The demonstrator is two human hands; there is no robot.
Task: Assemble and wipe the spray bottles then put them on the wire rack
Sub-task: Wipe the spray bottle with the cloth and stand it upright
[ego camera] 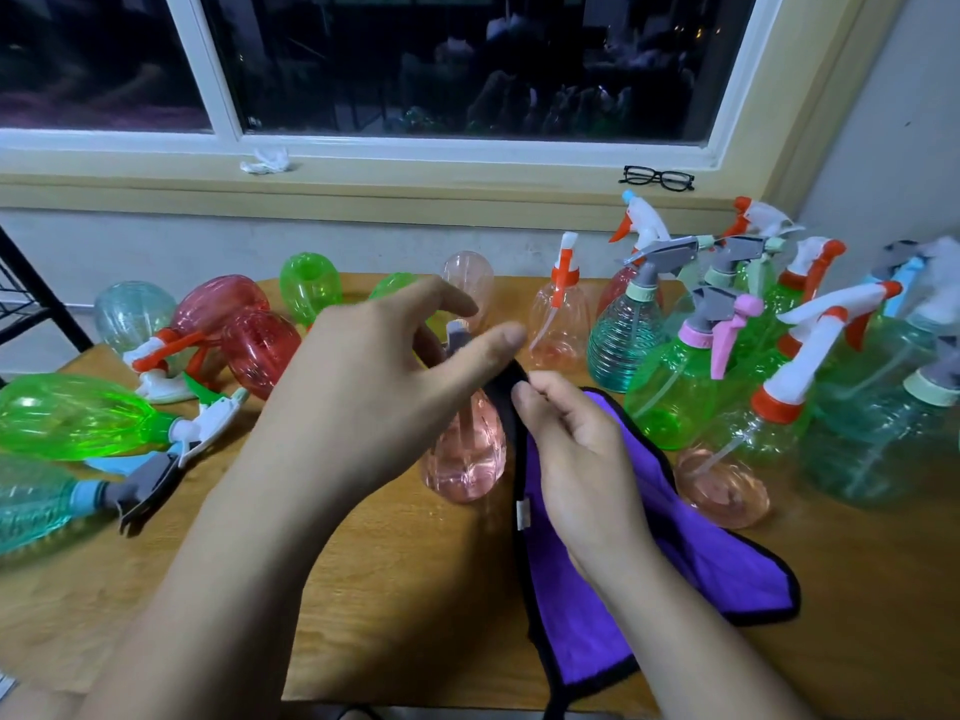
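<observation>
Pink spray bottle [464, 459] upright at mid-table [415, 589]; wiping is judged the step in hand.
The purple cloth [727, 563] is gripped by the right hand [582, 459]; the left hand [384, 376] is arched over the sprayer, its hold not discernible. Next, the cloth should be drawn round the body before the wire rack [31, 298], far left, is reached.

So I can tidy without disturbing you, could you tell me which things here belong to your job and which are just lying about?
Job: pink bottle, purple cloth, other spray bottles, wire rack.
Lying about: glasses, crumpled tissue, both on the windowsill.
</observation>
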